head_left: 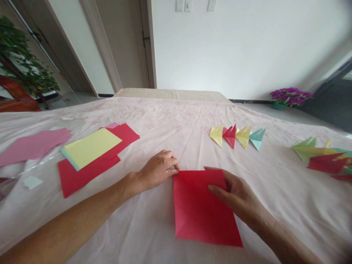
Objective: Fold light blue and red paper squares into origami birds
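A red sheet of paper (pixel 203 212) lies in front of me, its near edge flat toward the table's front. My left hand (pixel 162 165) pinches the sheet's far left corner between thumb and curled fingers. At the far right part of the sheet, my right hand (pixel 233 187) grips it with the thumb on top and the fingers behind, partly hidden by the paper. Beyond my right hand stand several folded paper pieces (pixel 243 137) in a row, coloured yellow, red and blue-green.
Left of my arm lie yellow sheets (pixel 93 145) on top of red sheets (pixel 88 176). Further left are pink sheets (pixel 35 145) and a small white scrap (pixel 32 182). More folded papers (pixel 327 157) are heaped at the right. A pale patterned cloth (pixel 165 124) covers the surface.
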Demonstrator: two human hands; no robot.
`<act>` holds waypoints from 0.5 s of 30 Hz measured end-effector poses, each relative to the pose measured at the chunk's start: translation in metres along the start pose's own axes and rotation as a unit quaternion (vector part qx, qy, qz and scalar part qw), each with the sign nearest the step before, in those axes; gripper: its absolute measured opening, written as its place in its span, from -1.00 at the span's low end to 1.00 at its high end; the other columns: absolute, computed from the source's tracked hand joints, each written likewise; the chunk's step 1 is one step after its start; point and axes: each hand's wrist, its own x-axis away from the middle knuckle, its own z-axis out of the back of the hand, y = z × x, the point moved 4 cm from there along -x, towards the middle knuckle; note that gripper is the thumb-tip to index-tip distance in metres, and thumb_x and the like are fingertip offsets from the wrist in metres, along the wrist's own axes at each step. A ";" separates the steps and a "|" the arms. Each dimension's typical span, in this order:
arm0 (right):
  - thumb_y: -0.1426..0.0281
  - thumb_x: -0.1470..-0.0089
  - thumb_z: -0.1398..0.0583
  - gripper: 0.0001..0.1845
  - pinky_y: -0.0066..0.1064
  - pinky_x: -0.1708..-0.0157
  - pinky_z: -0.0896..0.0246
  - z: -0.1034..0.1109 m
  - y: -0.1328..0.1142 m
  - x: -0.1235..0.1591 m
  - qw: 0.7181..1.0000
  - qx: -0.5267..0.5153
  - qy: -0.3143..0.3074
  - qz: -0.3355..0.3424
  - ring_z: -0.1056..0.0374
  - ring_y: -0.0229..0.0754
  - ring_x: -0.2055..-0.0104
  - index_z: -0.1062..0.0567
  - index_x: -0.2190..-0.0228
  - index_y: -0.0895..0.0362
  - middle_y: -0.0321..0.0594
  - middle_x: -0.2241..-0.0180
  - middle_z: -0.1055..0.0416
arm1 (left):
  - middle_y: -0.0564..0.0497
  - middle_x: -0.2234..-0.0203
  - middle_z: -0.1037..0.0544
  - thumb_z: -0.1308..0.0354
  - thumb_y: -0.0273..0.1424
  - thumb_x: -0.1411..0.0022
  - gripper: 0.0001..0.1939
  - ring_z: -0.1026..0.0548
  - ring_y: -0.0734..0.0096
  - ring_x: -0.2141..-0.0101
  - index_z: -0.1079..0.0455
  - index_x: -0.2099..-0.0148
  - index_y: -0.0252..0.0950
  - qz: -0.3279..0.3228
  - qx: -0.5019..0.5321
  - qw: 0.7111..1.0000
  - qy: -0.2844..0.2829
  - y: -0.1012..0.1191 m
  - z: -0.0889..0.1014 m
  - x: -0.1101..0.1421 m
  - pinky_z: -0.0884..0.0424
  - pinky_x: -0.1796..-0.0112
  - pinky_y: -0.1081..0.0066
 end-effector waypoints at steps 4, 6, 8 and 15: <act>0.34 -0.05 -0.15 -0.53 -0.34 0.40 -0.37 -0.003 0.007 0.000 0.988 0.112 0.094 0.048 -0.46 -0.11 0.34 -0.42 -0.03 0.13 -0.17 0.23 -0.51 | -0.02 0.24 -0.50 -0.18 -0.53 -0.23 -0.94 -0.45 0.31 0.17 -0.45 0.26 -0.30 0.015 -0.042 0.996 0.074 0.021 0.008 0.010 -0.36 0.10 0.30; 0.39 -0.06 -0.12 -0.55 -0.37 0.41 -0.35 -0.006 0.006 0.004 0.977 0.149 0.120 0.091 -0.43 -0.16 0.38 -0.44 -0.01 0.10 -0.20 0.25 -0.48 | -0.03 0.25 -0.52 -0.06 -0.51 -0.33 -0.86 -0.45 0.34 0.18 -0.44 0.23 -0.31 -0.034 -0.038 0.996 0.077 0.041 0.010 0.023 -0.36 0.10 0.31; 0.44 -0.06 -0.09 -0.56 -0.39 0.42 -0.32 -0.009 0.003 0.008 0.967 0.169 0.133 0.134 -0.40 -0.20 0.41 -0.44 -0.01 0.09 -0.24 0.31 -0.44 | 0.00 0.25 -0.54 0.00 -0.48 -0.37 -0.81 -0.46 0.36 0.20 -0.45 0.19 -0.29 -0.064 -0.023 0.996 0.053 0.057 0.008 0.036 -0.36 0.11 0.31; 0.60 -0.06 -0.03 -0.49 -0.45 0.40 -0.28 -0.018 -0.001 0.019 0.941 0.221 0.075 0.246 -0.36 -0.27 0.38 -0.46 0.00 0.03 -0.26 0.37 -0.35 | 0.11 0.22 -0.58 -0.06 -0.37 -0.36 -0.83 -0.49 0.38 0.19 -0.49 0.21 -0.17 0.026 0.013 0.999 0.022 0.048 0.002 0.056 -0.35 0.09 0.26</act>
